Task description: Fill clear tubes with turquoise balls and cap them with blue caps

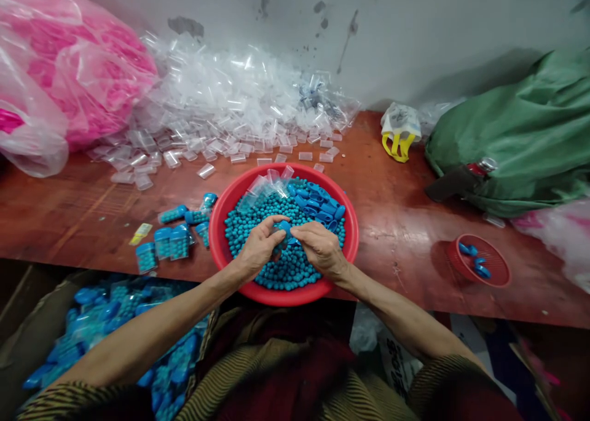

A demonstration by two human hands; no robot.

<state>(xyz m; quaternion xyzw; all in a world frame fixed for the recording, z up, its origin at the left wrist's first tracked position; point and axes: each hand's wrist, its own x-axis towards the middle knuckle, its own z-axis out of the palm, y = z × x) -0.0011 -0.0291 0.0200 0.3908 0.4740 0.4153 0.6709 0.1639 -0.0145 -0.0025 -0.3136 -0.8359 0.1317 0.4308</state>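
Over a red basin (283,295) of small blue balls (288,270), both of my hands meet at a small blue-topped container (283,228). My left hand (262,244) is closed around it, hiding most of its body. The fingers of my right hand (320,246) are pinched together against the blue top; what is between those fingertips is hidden. Blue plastic caps (322,206) lie heaped on the balls at the basin's right. Some clear empty containers (258,187) rest at its back edge.
Filled containers (170,243) lie left of the basin, and many more fill a box (115,310) below. Clear empties (230,114) are piled behind. A pink-filled bag (83,64), green bag (511,132), dark bottle (452,181) and small red basket (479,258) stand around.
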